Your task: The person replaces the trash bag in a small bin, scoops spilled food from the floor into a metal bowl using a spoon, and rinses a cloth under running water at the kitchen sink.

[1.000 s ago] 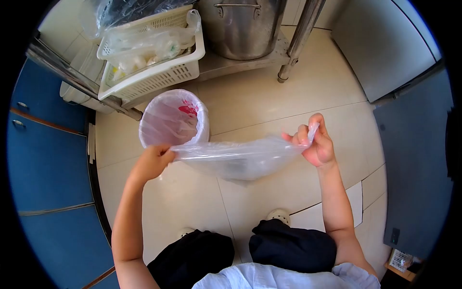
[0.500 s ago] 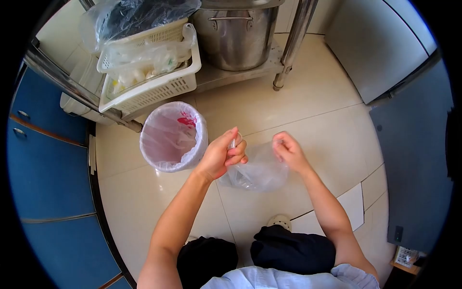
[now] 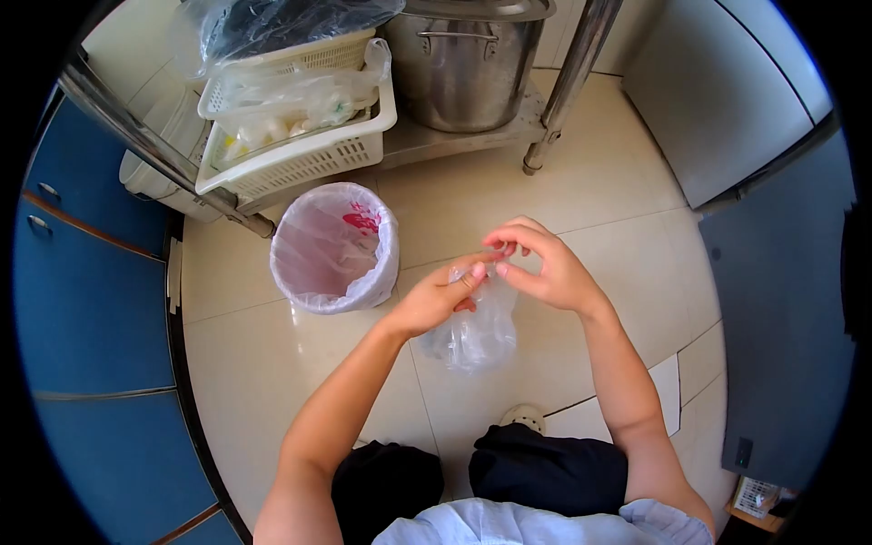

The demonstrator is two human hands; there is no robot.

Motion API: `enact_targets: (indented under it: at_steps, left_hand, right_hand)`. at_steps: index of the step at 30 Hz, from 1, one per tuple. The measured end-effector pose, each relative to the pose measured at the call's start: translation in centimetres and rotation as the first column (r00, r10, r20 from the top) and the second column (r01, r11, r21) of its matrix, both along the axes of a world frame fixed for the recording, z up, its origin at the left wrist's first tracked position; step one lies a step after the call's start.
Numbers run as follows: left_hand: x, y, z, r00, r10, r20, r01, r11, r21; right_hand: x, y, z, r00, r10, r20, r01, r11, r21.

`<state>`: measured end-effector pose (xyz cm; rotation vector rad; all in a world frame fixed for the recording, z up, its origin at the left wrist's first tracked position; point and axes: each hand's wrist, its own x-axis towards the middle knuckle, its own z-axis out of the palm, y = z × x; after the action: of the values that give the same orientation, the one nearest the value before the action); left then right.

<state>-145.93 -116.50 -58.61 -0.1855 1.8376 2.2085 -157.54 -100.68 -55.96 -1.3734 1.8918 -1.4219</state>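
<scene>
Clear bag: I have it in front of the knees, over the floor, the clear bag bunched and hanging below both hands.
Left hand: the left hand is clamped on the bag's gathered top, thumb uppermost.
Right hand: the right hand arches at the same top, thumb and fingers curled toward the left fingertips; from my camera I cannot tell whether they pinch the film.
Bin: I see a bin left of the bag, upright, its pale liner folded over the rim, red print on the inside.
Baskets: a lower basket carries pale items under clear plastic; an upper basket bears a dark, plastic-wrapped bundle.
Pot: a lidded steel pot stands on the low shelf.
Edges: blue cabinets bound my left, a grey panel my right.
Open room: I have bare floor between the right hand and that panel.
</scene>
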Motion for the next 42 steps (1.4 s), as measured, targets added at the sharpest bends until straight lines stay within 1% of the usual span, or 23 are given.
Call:
enact_targets:
  at_steps: [2,8,11,13,14,15,18,19,20,21,22,26,28,29,31,32,34,35,37,38,40,41,42]
  left_hand:
    - [0.1,-0.2,0.1,0.996,0.063,0.061,-0.063,0.998,0.007]
    - [0.0,-0.2,0.3,0.997,-0.047,-0.054,0.041,0.993,-0.113]
    - [-0.7,-0.6,0.9,0.999,-0.046,-0.027,0.046,0.999,0.001]
    - [-0.8,-1.3,-0.7,0.972,-0.169,-0.163,0.201,0.958,0.207]
    - [-0.7,-1.6,-0.6,0.972,-0.169,-0.162,0.201,0.957,0.208]
    - [-0.6,-2.0,-0.3,0.97,-0.206,-0.127,0.224,0.963,0.149]
    - [0.0,-2.0,0.9,0.969,-0.233,-0.08,0.236,0.971,0.034]
    - [0.0,-1.9,1.2,0.97,-0.23,-0.074,0.228,0.973,-0.031]
    - [0.1,-2.0,1.1,0.97,-0.231,-0.076,0.229,0.973,-0.032]
    - [0.3,-2.0,1.0,0.971,-0.212,-0.108,0.196,0.971,-0.135]
    - [0.4,-2.0,1.0,0.97,-0.196,-0.141,0.159,0.958,-0.237]
    - [1.3,-1.3,3.4,0.971,-0.213,-0.112,0.168,0.933,-0.318]
    - [1.3,-0.1,3.9,0.928,-0.283,-0.242,0.067,0.765,-0.641]
    - [1.4,-0.1,3.5,0.928,-0.283,-0.241,0.067,0.765,-0.641]
    - [1.6,-0.2,2.1,0.851,-0.336,-0.404,-0.232,0.449,-0.863]
    - [1.6,-0.3,1.4,0.85,-0.338,-0.403,-0.233,0.445,-0.865]
    - [1.6,-0.4,0.0,0.776,-0.293,-0.559,-0.454,0.357,-0.816]
    - [1.5,-0.4,-0.7,0.775,-0.294,-0.559,-0.454,0.357,-0.817]
    - [1.3,-0.4,-2.0,0.668,-0.163,-0.726,-0.653,0.338,-0.677]
    - [1.2,-0.4,-2.0,0.669,-0.164,-0.725,-0.652,0.34,-0.678]
    - [0.8,-0.6,-1.7,0.575,-0.094,-0.813,-0.795,0.17,-0.582]
    - [0.9,-0.9,-1.6,0.575,-0.095,-0.813,-0.795,0.17,-0.582]
    - [1.2,-1.4,-1.4,0.666,-0.144,-0.732,-0.724,0.111,-0.681]
  right_hand:
    - [0.8,0.1,-0.8,0.998,-0.055,-0.017,0.056,0.998,0.037]
    - [1.6,0.4,-1.1,0.976,-0.188,0.108,0.181,0.981,0.074]
    - [3.6,0.9,0.3,0.957,-0.282,0.065,0.275,0.957,0.096]
    - [5.0,1.2,0.3,0.909,-0.184,-0.374,0.14,0.98,-0.143]
    - [5.4,1.6,0.7,0.884,-0.053,-0.464,0.048,0.999,-0.024]
    - [5.2,1.6,0.6,0.885,-0.052,-0.464,0.047,0.999,-0.023]
    - [3.7,1.7,0.1,0.99,-0.137,0.022,0.138,0.986,-0.096]
    - [3.3,1.1,-0.7,0.99,-0.137,0.022,0.138,0.986,-0.096]
    - [3.0,0.3,-1.6,0.955,-0.12,0.271,0.156,0.981,-0.117]
    - [2.7,-0.3,-2.1,0.859,-0.089,0.504,0.18,0.974,-0.135]
    - [2.1,-0.4,-2.3,0.882,-0.095,0.462,0.128,0.991,-0.042]
    - [1.8,-1.5,-3.9,0.881,-0.144,0.452,0.219,0.968,-0.119]
    - [2.1,-2.4,-3.2,0.842,-0.067,0.535,0.159,0.979,-0.128]
    - [1.6,-2.4,-3.2,0.842,-0.067,0.535,0.159,0.979,-0.128]
    - [0.4,-1.9,-3.1,0.855,-0.04,0.517,-0.077,0.976,0.203]
    - [0.4,-1.9,-3.1,0.855,-0.038,0.516,-0.076,0.977,0.199]
    - [0.6,-1.7,-3.0,0.9,0.045,0.433,-0.175,0.948,0.265]
    - [0.5,-1.7,-3.5,0.9,0.044,0.433,-0.174,0.949,0.264]
    - [0.3,-1.7,-4.9,0.854,0.09,0.512,-0.181,0.975,0.132]
    - [0.4,-1.8,-4.5,0.854,0.088,0.513,-0.18,0.975,0.132]
    - [0.6,-2.0,-3.1,0.849,-0.065,0.524,-0.115,0.946,0.304]
    - [0.6,-1.9,-3.2,0.849,-0.064,0.525,-0.116,0.946,0.303]
    - [0.6,-1.8,-3.4,0.961,-0.055,0.271,-0.021,0.963,0.27]
